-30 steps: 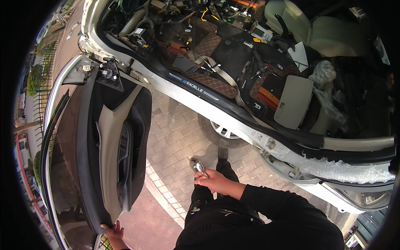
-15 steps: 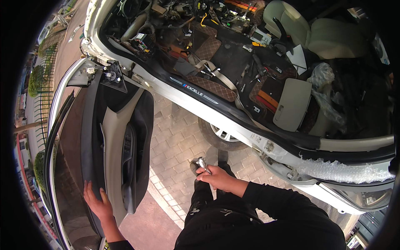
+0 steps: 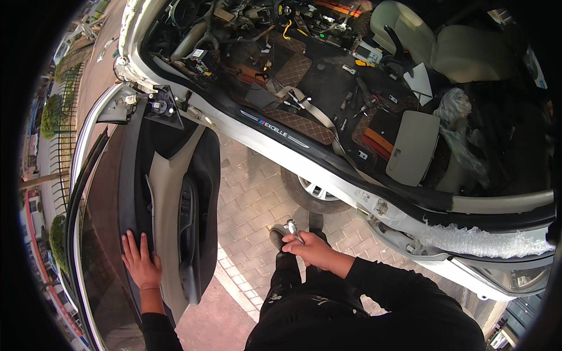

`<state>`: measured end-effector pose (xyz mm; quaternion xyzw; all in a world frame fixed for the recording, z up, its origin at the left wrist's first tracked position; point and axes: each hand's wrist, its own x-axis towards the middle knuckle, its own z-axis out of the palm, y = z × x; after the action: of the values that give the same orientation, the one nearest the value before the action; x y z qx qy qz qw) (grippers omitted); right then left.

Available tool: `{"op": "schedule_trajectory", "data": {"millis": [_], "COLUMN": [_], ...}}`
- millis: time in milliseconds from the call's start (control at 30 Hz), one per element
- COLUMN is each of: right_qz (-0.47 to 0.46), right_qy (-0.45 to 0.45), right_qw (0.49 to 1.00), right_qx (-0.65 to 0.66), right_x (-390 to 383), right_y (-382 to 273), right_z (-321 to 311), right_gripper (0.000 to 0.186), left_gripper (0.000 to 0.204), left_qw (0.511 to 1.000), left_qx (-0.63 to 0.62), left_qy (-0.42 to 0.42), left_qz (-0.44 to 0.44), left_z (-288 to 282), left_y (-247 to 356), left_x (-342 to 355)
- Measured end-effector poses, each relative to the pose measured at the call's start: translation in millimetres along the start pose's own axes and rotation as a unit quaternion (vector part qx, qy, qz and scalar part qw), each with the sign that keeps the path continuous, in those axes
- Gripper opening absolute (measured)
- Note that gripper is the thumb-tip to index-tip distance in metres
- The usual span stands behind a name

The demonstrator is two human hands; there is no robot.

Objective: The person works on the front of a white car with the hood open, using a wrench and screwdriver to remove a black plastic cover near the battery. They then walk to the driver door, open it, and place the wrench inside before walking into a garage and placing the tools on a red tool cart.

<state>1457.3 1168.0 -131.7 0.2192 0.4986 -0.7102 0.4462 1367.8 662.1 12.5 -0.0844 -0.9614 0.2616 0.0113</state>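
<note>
My left hand [image 3: 142, 261] lies flat with fingers spread on the dark upper edge of the open car door's inner panel [image 3: 167, 193], beside the window glass. The panel is black and beige, with an armrest and switches. In front of my body, my right hand [image 3: 312, 250] is closed around a shiny metal tool [image 3: 293, 229] with a rounded head, like a ratchet wrench. Its head sticks out past my thumb; the handle is hidden in my palm. The tool touches neither the door nor the car body.
Ahead stretches the white door sill [image 3: 275, 149] of a stripped car interior. Loose wiring and parts lie on its floor, beside a beige panel [image 3: 413, 149] and a seat [image 3: 468, 55]. Bubble wrap [image 3: 480, 240] covers the sill at right. A wheel [image 3: 316, 190] rests on the paving.
My left hand has moved forward along the door and now lies flatter, fingers pointing ahead. The door appears slightly farther right. My right hand still holds the metal tool, shifted slightly right.
</note>
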Motion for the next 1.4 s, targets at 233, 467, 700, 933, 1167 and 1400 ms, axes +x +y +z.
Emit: {"op": "schedule_trajectory", "data": {"millis": [233,467,700,933,1167,1400], "right_qz": [-0.019,-0.016,-0.053,-0.089,-0.068,-0.089], "right_qy": [0.006,0.032,0.201,0.376,0.397,0.427], "right_qw": [1.000,0.998,0.978,0.804,0.726,0.688], "right_qx": [0.015,0.042,0.020,-0.452,-0.557,-0.580], "right_x": [8,34,180,337,409,444], "right_y": [-6,-7,-27,-68,-86,-114], "right_z": [14,1,-86,-235,-337,-368], "right_gripper": [0.038,0.035,0.024,0.028,0.023,0.052], "left_gripper": [0.072,0.071,0.066,0.074,0.069,0.071], "left_qw": [1.000,1.000,0.994,0.996,0.994,0.993], "left_qx": [0.010,-0.004,-0.069,-0.012,0.046,0.086], "left_qy": [0.008,-0.003,0.067,0.061,0.051,0.035], "left_qz": [-0.003,-0.013,0.053,0.059,0.085,0.075], "left_z": [0,-8,-19,-4,4,9], "left_y": [3,6,9,31,27,24], "left_x": [0,4,56,89,91,89]}}
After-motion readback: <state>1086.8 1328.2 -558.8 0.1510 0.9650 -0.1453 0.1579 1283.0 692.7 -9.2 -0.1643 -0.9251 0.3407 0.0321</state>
